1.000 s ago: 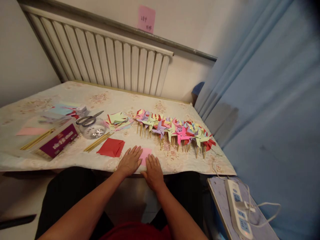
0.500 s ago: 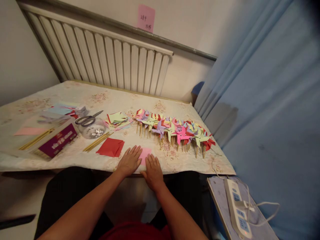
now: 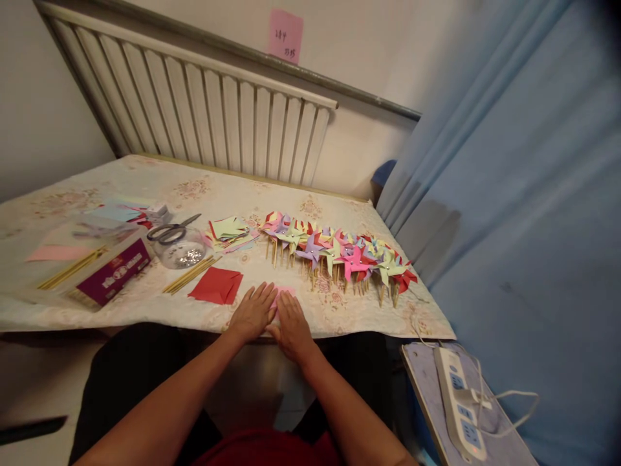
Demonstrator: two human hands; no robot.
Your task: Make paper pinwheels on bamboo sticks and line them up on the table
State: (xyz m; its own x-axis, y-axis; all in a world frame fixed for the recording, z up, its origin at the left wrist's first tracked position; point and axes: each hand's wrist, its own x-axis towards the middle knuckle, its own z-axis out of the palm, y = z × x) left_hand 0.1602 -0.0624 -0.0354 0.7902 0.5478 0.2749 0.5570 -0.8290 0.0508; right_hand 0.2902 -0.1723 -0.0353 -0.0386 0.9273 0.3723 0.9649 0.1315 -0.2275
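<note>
A small pink sheet of paper [image 3: 286, 290] lies at the table's front edge, mostly covered by my hands. My left hand [image 3: 252, 312] rests flat on its left side, fingers stretched out. Over the rest of the paper lies my right hand [image 3: 293, 329], also flat with fingers extended, its thumb close to the left hand. Just left of my hands is a stack of red paper squares [image 3: 217, 285]. To the right stand many finished paper pinwheels [image 3: 334, 252] on thin sticks, in pink, purple, yellow and red.
Thin sticks [image 3: 189, 276], a clear bowl of shiny pins [image 3: 187, 257], scissors [image 3: 172, 232] and a purple-labelled box [image 3: 115, 272] lie to the left. Mixed paper squares [image 3: 228, 228] sit behind. A power strip [image 3: 460, 401] is at lower right, beside a blue curtain [image 3: 509, 194].
My right hand has slid left across the pink paper, closer to my left hand, and covers more of it. My left hand stays about where it was.
</note>
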